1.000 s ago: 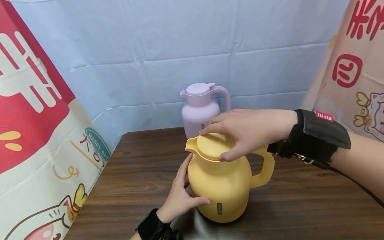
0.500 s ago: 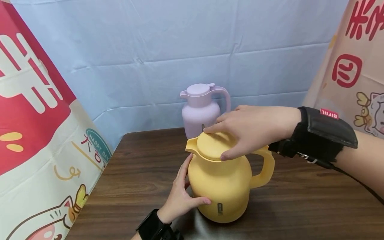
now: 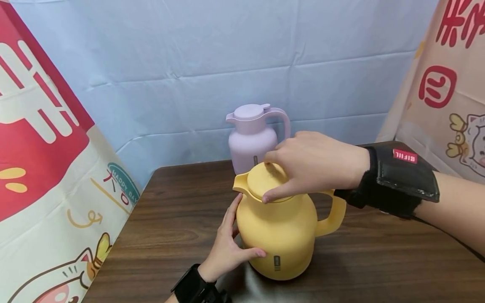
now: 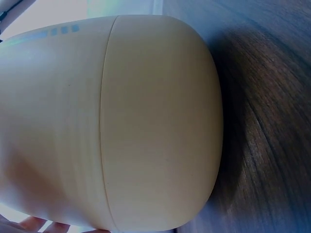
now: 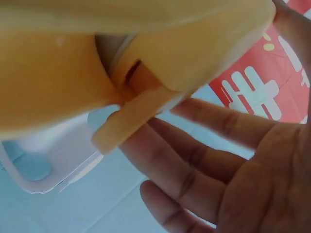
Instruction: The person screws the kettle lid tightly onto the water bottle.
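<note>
A yellow thermos jug (image 3: 282,231) stands upright on the table, spout to the left and handle (image 3: 335,216) to the right. My left hand (image 3: 226,254) holds its left side, thumb across the front and fingers around the back. My right hand (image 3: 314,162) grips the round yellow lid (image 3: 264,179) by its edge, thumb on the near side. From the right wrist, a small gap shows between lid and neck, and fingers (image 5: 180,170) touch the lid's tab (image 5: 129,124). In the left wrist view the jug's lower body (image 4: 155,126) fills most of the picture.
A lilac thermos jug (image 3: 251,145) stands behind the yellow one, partly hidden by my right hand. The dark wooden table (image 3: 178,210) reaches back to a pale blue cloth (image 3: 170,80). Printed cloths hang at left (image 3: 41,176) and right (image 3: 428,126).
My right hand has turned on the lid, its thumb shifting left along the near edge and its wrist swinging lower. The lid now sits slightly higher. My left hand and the jug body stay put.
</note>
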A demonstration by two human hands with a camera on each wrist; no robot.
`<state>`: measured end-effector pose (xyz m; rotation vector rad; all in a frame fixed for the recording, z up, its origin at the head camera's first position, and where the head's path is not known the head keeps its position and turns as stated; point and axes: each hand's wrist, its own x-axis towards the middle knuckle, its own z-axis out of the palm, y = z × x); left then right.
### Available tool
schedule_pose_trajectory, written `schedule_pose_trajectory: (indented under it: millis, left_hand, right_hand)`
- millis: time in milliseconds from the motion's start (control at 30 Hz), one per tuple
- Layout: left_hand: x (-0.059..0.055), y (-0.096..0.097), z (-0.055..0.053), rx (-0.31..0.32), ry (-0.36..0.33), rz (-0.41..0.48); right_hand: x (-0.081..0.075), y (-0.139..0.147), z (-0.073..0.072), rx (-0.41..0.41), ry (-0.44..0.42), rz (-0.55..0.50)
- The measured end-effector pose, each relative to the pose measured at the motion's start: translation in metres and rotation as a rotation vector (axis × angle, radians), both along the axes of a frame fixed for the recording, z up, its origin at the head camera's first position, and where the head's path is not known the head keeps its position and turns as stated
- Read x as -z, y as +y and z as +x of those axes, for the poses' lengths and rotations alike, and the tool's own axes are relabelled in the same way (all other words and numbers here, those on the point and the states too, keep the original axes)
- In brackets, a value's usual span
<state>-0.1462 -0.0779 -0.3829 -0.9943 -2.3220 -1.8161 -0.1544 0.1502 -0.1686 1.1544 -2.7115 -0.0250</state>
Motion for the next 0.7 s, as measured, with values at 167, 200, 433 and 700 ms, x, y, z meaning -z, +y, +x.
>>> schedule_pose_trajectory:
  millis: [167,200,433,700]
  left_hand:
    - [0.0,0.0,0.002,0.001,-0.008,0.0]
    - [-0.001,0.0,0.002,0.006,-0.011,0.001]
    - [-0.001,0.001,0.002,0.01,-0.026,0.0]
    - [0.0,0.002,0.004,-0.009,0.006,-0.001]
  right_hand:
    - [-0.003,0.0,0.0,-0.015,-0.031,0.019]
    - [-0.004,0.002,-0.001,-0.031,-0.067,0.032]
    - [-0.012,0.008,-0.008,-0.144,-0.36,0.06]
    - [-0.011,0.006,-0.003,-0.142,-0.318,0.049]
